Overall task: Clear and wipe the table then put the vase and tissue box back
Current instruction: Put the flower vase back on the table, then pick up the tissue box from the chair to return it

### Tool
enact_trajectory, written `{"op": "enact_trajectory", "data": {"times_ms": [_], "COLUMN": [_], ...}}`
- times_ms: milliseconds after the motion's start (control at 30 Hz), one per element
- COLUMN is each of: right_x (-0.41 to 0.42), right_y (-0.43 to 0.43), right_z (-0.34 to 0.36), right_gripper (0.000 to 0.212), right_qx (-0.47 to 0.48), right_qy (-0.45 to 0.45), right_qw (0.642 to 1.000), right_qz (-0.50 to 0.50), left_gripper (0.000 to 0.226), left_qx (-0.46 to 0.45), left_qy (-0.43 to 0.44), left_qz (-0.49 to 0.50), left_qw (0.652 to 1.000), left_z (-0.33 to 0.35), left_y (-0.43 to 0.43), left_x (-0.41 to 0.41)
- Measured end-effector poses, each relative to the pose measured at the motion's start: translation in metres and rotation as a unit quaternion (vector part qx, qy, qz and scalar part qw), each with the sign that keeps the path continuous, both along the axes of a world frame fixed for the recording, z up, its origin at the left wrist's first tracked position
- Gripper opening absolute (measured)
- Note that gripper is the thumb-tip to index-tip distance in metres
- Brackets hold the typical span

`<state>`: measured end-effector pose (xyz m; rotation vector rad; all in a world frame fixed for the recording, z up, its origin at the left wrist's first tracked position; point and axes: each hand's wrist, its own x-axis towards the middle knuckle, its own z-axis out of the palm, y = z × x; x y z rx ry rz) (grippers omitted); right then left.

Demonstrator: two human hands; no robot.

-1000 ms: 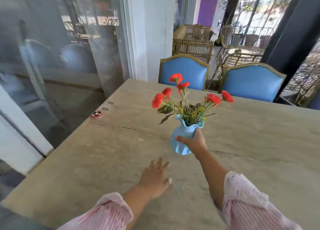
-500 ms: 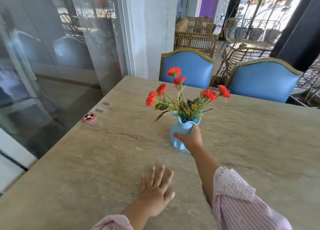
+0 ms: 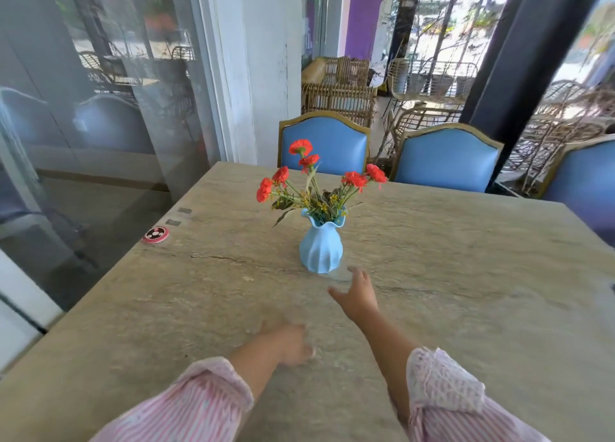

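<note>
A light blue ribbed vase (image 3: 320, 248) with red flowers (image 3: 314, 179) stands upright on the beige stone table (image 3: 466, 275), near its middle. My right hand (image 3: 356, 295) hovers just in front of the vase, fingers apart, a small gap between them and the vase. Closer to me, my left hand (image 3: 286, 343) is low over the tabletop, blurred by motion, holding nothing. No tissue box is in view.
A round red and black call button (image 3: 156, 234) and two small grey tags (image 3: 178, 216) lie at the table's left edge. Three blue padded chairs (image 3: 327, 144) line the far side. A glass wall (image 3: 100, 109) runs along the left.
My right hand has let go of the vase and drawn back towards me. The vase now stands alone on the table. My left hand has slid back and turned.
</note>
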<state>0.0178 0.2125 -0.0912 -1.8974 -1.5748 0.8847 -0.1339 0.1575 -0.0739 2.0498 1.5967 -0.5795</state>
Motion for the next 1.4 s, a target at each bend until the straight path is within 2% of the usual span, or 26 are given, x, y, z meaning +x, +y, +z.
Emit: {"op": "enact_trajectory", "data": {"times_ms": [100,233,333,467,667,867,1000,1167,1400], "right_x": [0.017,0.042,0.073,0.125,0.222,0.349,0.433,0.516,0.61], "right_y": [-0.043,-0.1,-0.143,-0.194,-0.255,-0.326,-0.375,-0.409,-0.407], "right_z": [0.029,0.074,0.101,0.131,0.148,0.142,0.127,0.102,0.059], "right_gripper": [0.039,0.026,0.024,0.025,0.029,0.033,0.032,0.029,0.022], "right_qx": [0.011,0.012,0.009,0.011,-0.024,-0.018,-0.005,0.005,0.041], "right_qy": [-0.034,-0.039,-0.025,-0.058,-0.063,-0.116,-0.112,-0.085,-0.028], "right_qw": [0.999,0.997,0.997,0.994,0.994,0.991,0.992,0.996,0.994], "right_qz": [0.019,0.058,0.075,0.09,0.088,0.063,0.057,-0.012,-0.094], "left_gripper": [0.05,0.046,0.043,0.04,0.042,0.047,0.051,0.047,0.043], "left_qx": [0.035,0.101,0.126,0.152,0.177,0.145,0.119,0.107,0.089], "left_qy": [-0.036,-0.08,-0.117,-0.146,-0.169,-0.213,-0.206,-0.207,-0.218], "left_qz": [-0.017,-0.03,-0.049,-0.078,-0.095,-0.075,-0.087,-0.115,-0.142], "left_qw": [0.999,0.991,0.984,0.974,0.965,0.963,0.967,0.966,0.961], "left_z": [0.035,0.078,0.104,0.136,0.151,0.141,0.122,0.118,0.084], "left_y": [-0.022,-0.053,-0.08,-0.121,-0.169,-0.23,-0.27,-0.294,-0.281], "left_x": [0.013,0.036,0.06,0.102,0.189,0.32,0.407,0.493,0.595]}}
